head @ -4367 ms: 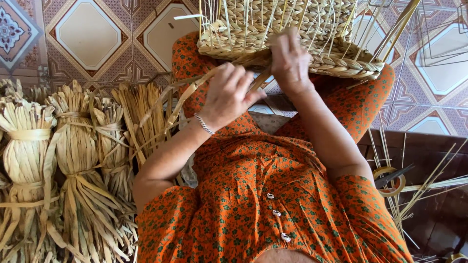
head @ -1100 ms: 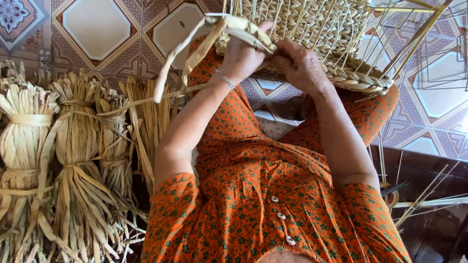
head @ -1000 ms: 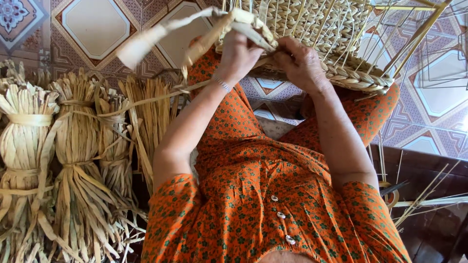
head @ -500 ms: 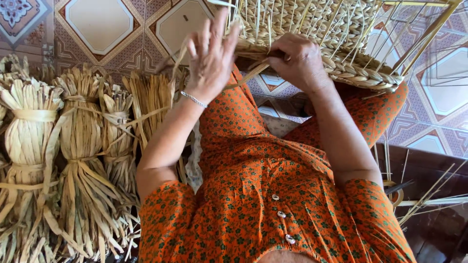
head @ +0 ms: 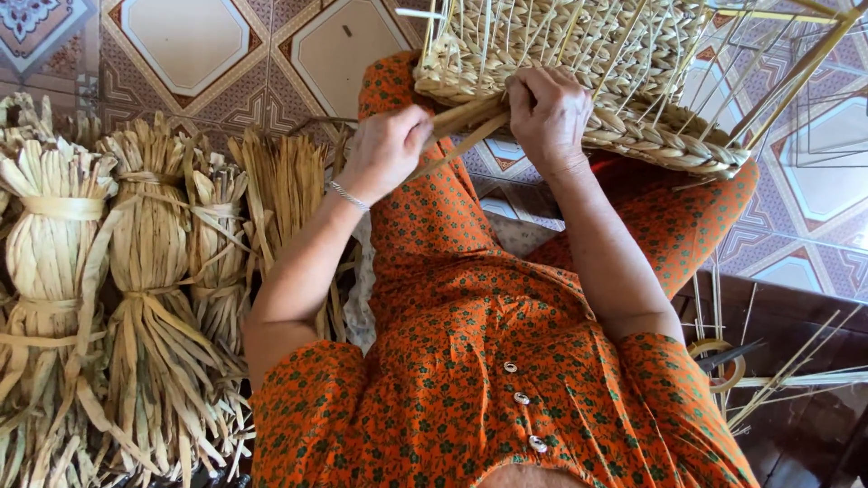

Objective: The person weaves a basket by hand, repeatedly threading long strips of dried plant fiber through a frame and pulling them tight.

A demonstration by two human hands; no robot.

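**At the basket rim: both hands closed on the weaving strand**

On the person's lap, a half-woven straw basket point(head: 579, 81) rests tilted, its thick braided rim point(head: 669, 140) lying across the orange-clad knees. Thin upright stakes point(head: 506, 36) rise from the woven wall, and a yellow wire frame point(head: 796, 72) stands at its right side.

Left hand point(head: 387, 149): fingers curled into a closed grip around a flat straw strand point(head: 466, 122), just left of the rim. A thin bracelet point(head: 348, 194) sits on the wrist. Half a second earlier this hand was raised with fingers spread wide and holding nothing; it has since dropped and closed on the strand.

Right hand point(head: 547, 113): fingers bent down against the rim, pressing the woven rows where the strand enters the wall. How far the fingertips reach between the stakes cannot be told. Its position is unchanged from the earlier frames.

The strand runs straight and short between the two hands. One second ago it formed a long loose loop swinging out to the left over the floor; that loop is gone.

Beside the person's left arm, tied bundles of dried straw point(head: 154, 289) lie in a row on the patterned tile floor point(head: 190, 45), unchanged. At the right, a roll of tape point(head: 719, 361) and loose stakes point(head: 796, 380) lie on a dark wooden surface point(head: 805, 443).
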